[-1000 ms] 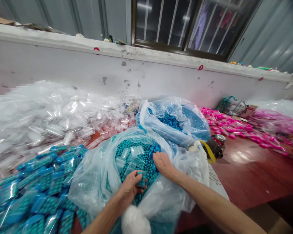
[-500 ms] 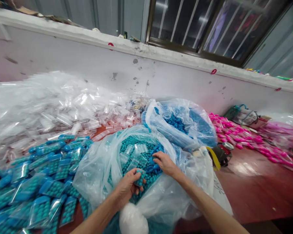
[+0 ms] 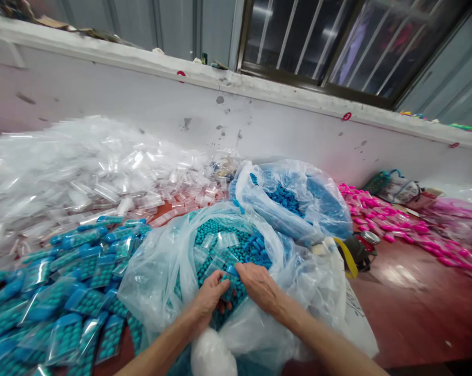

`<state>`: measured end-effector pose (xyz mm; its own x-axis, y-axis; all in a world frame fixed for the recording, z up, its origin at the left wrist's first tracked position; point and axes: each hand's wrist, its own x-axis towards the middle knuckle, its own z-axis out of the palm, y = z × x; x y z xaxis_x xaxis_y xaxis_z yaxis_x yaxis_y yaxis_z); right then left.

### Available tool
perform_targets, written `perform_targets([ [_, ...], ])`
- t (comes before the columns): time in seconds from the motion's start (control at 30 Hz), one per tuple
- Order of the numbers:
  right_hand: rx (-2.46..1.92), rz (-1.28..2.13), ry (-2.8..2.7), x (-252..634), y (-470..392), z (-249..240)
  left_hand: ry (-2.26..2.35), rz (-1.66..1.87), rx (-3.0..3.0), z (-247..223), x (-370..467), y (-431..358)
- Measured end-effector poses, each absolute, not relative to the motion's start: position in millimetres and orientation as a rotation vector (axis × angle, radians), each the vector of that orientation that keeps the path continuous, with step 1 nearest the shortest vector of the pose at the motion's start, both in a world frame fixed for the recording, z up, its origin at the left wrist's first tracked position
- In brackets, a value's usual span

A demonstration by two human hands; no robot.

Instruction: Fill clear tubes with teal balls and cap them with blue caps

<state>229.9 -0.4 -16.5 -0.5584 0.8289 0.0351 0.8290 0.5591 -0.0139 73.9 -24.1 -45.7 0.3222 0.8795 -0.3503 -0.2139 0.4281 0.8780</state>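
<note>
Over an open plastic bag (image 3: 153, 271) of teal beads (image 3: 210, 226), my left hand (image 3: 206, 302) is closed around a small clear container (image 3: 228, 286) filled with such beads. My right hand (image 3: 259, 288) pinches a blue cap (image 3: 232, 270) at the container's upper end; whether it is seated cannot be made out. Several loose blue caps (image 3: 258, 251) lie on the beads behind my right hand. Some clear empty containers (image 3: 220, 245) rest on the beads too. To the left is a pile of filled, blue-capped containers (image 3: 89, 303).
A heap of clear empty containers (image 3: 82, 167) spreads along the wall at back left. Behind the bead bag stands another bag (image 3: 330, 209) with blue caps. Pink pieces (image 3: 400, 224) and a dark item with a yellow strap (image 3: 347, 256) are on the red table (image 3: 412, 303) at right.
My right hand has moved from the loose blue caps toward me and left, bringing a blue cap to the container. My left hand still holds the container in about the same place.
</note>
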Motion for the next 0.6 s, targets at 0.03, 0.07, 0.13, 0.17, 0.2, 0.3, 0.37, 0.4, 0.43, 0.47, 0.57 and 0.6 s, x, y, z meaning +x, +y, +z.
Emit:
perform_targets([
  [0.03, -1.365, 0.06, -2.721, 229.8, -3.0, -15.7, 0.993, 0.851, 0.836, -45.5, 74.1, -23.7],
  [0.07, -1.29, 0.147, -2.673, 230.0, -5.1, -15.0, 1.003, 0.862, 0.839, -45.3, 74.3, -23.4],
  [0.13, -1.214, 0.382, -2.504, 231.0, -7.5, -13.0, 1.004, 0.878, 0.852, -45.0, 74.4, -23.2],
  [0.17, -1.213, 0.508, -2.398, 231.4, -7.7, -11.7, 1.0, 0.883, 0.864, -44.8, 74.5, -23.2],
  [0.2, -1.23, 0.621, -2.293, 231.6, -7.4, -10.3, 0.997, 0.888, 0.878, -44.7, 74.6, -23.4],
  [0.3, -1.292, 0.815, -2.05, 230.8, -5.9, -7.8, 0.967, 0.897, 0.914, -44.3, 74.9, -23.9],
  [0.37, -1.321, 0.871, -1.97, 229.9, -5.5, -8.3, 0.941, 0.896, 0.926, -44.4, 74.6, -24.2],
  [0.4, -1.331, 0.902, -1.943, 229.6, -5.5, -8.9, 0.932, 0.895, 0.928, -44.6, 74.3, -24.3],
  [0.43, -1.337, 0.938, -1.923, 229.5, -5.4, -9.6, 0.923, 0.895, 0.927, -44.8, 73.9, -24.3],
  [0.47, -1.34, 0.97, -1.907, 229.6, -5.3, -9.9, 0.916, 0.898, 0.922, -44.9, 73.4, -24.2],
  [0.57, -1.329, 1.008, -1.895, 230.7, -4.7, -8.2, 0.892, 0.906, 0.9, -43.5, 72.0, -23.9],
  [0.6, -1.32, 0.995, -1.912, 231.2, -4.5, -6.8, 0.89, 0.902, 0.893, -42.2, 71.8, -24.0],
])
